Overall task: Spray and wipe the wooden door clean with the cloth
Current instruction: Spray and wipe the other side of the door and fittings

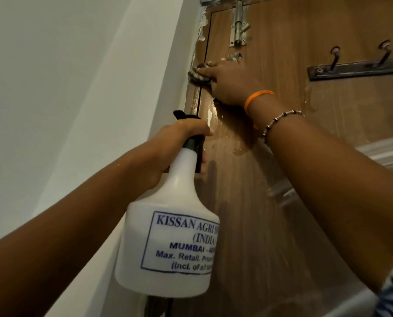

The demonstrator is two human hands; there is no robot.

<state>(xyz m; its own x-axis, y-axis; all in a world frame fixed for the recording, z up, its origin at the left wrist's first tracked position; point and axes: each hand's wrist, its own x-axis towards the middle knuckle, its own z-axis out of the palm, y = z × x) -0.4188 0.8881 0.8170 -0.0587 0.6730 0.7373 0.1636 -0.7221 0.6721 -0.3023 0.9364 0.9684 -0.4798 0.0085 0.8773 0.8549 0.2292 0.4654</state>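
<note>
We are gripping the white spray bottle (168, 225) by its neck in our left hand (179, 143), while our right hand (229, 83) is pressing the cloth (196, 74) flat-fingered against the wet wooden door (271, 156) near its left edge, below the bolt (238, 24), beside the white wall (53, 88).

Right hand (231, 82) is pressing a cloth (199, 74) against the wooden door (282, 133) near its upper left edge; left hand (179, 143) is gripping a white spray bottle (172, 225), lower centre, apparently by the trigger neck.

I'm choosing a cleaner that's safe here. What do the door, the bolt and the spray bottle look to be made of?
Door: wood or wood-look laminate, brown grain, glossy where wet. Bolt: dull silver metal, probably steel or aluminium. Spray bottle: translucent white plastic, matte, with a black plastic head.
</note>
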